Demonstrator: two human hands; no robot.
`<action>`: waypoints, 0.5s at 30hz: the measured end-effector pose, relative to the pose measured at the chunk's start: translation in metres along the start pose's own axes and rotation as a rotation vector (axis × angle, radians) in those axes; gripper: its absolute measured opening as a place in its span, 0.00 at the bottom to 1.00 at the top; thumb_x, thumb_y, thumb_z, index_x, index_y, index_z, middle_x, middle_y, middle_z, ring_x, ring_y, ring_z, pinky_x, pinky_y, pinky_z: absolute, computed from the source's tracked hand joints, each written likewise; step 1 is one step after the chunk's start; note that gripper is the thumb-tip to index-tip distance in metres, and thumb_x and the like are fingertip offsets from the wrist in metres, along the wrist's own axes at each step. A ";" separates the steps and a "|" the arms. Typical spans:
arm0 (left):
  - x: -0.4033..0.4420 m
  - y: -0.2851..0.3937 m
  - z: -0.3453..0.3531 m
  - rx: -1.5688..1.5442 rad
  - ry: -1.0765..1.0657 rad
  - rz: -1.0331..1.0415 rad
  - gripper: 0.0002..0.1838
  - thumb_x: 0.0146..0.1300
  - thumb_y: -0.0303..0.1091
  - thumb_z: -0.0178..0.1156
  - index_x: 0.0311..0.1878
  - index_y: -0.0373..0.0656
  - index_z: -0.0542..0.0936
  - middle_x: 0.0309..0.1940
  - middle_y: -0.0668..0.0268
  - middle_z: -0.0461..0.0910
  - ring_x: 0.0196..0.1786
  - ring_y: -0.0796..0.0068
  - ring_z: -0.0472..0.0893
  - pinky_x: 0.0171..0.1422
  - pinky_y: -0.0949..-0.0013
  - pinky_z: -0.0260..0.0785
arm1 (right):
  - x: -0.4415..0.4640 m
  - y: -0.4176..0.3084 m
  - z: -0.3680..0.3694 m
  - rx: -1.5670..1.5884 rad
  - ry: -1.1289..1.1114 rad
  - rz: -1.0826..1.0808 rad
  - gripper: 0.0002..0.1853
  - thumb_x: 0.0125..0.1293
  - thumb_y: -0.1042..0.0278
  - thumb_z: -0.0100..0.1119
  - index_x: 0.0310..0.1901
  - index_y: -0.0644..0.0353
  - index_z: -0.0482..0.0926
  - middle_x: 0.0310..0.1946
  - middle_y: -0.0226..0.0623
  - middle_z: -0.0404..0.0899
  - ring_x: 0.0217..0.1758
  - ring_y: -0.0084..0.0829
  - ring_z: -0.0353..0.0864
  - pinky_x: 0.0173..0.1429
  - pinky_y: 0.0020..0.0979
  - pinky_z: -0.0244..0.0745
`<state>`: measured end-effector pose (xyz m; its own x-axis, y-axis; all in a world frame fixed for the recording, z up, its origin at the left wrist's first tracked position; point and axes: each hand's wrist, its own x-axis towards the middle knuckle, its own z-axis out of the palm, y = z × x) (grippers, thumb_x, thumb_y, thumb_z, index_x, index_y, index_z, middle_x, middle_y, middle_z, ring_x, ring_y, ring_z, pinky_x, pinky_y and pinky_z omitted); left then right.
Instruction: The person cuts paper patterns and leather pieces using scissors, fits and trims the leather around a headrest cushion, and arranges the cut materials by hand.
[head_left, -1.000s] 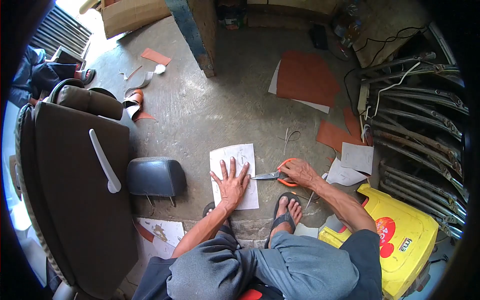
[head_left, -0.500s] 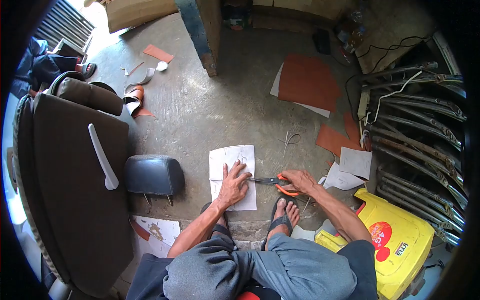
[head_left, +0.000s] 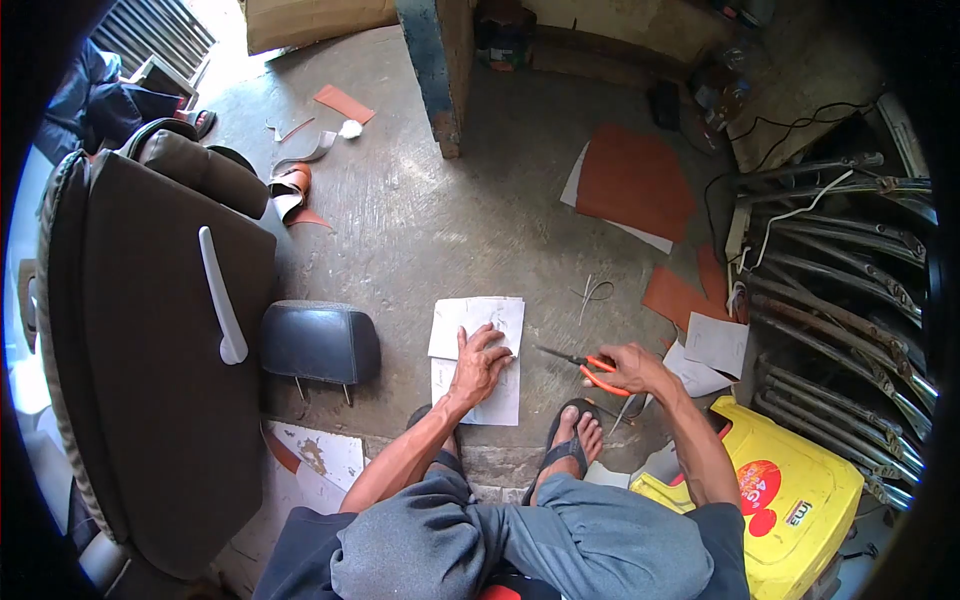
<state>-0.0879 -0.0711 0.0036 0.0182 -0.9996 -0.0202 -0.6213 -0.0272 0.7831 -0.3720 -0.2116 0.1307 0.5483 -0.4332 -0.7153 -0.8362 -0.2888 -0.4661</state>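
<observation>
A white sheet [head_left: 462,318] with faint handwritten marks lies on the concrete floor in front of my feet. A line runs across its middle, where the upper part sits slightly out of step with the lower; whether it is a cut or a fold I cannot tell. My left hand [head_left: 480,366] presses on the sheet with its fingers spread. To the right, my right hand [head_left: 636,370] is closed around the orange handles of a pair of scissors [head_left: 566,355]. The blades point left toward the sheet's right edge and are apart from it.
A dark headrest [head_left: 320,345] and a large brown seat panel [head_left: 170,370] are on the left. Brown material pieces [head_left: 632,178] lie at the right back. Metal frames [head_left: 830,290] and a yellow plastic casing [head_left: 790,490] stand on the right. A pillar [head_left: 432,75] rises ahead.
My right hand has drawn the scissors right, away from the sheet's edge, and the blades no longer touch it. My left hand stays on the sheet. The view has shifted slightly.
</observation>
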 end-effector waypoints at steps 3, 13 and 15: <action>0.003 0.001 -0.001 -0.029 0.002 -0.031 0.07 0.63 0.32 0.68 0.43 0.46 0.89 0.57 0.65 0.80 0.76 0.55 0.67 0.79 0.25 0.37 | -0.002 0.004 0.021 -0.108 0.378 -0.153 0.26 0.59 0.42 0.72 0.39 0.60 0.79 0.34 0.45 0.83 0.38 0.50 0.84 0.39 0.47 0.74; 0.004 -0.010 -0.010 -0.177 -0.056 -0.072 0.07 0.63 0.33 0.68 0.43 0.46 0.88 0.55 0.68 0.83 0.75 0.57 0.68 0.80 0.28 0.36 | 0.022 -0.003 0.052 -0.103 0.358 -0.262 0.24 0.61 0.46 0.70 0.43 0.60 0.77 0.38 0.45 0.83 0.42 0.51 0.84 0.42 0.47 0.78; 0.003 -0.010 -0.009 -0.192 -0.060 -0.069 0.07 0.63 0.33 0.68 0.43 0.46 0.88 0.55 0.68 0.83 0.76 0.57 0.68 0.81 0.28 0.36 | 0.023 0.000 0.054 -0.102 0.333 -0.265 0.24 0.62 0.46 0.70 0.43 0.60 0.76 0.38 0.45 0.83 0.42 0.51 0.84 0.42 0.47 0.78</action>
<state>-0.0742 -0.0740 0.0015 0.0054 -0.9939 -0.1100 -0.4593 -0.1002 0.8826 -0.3593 -0.1755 0.0862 0.7291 -0.5800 -0.3632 -0.6712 -0.5025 -0.5450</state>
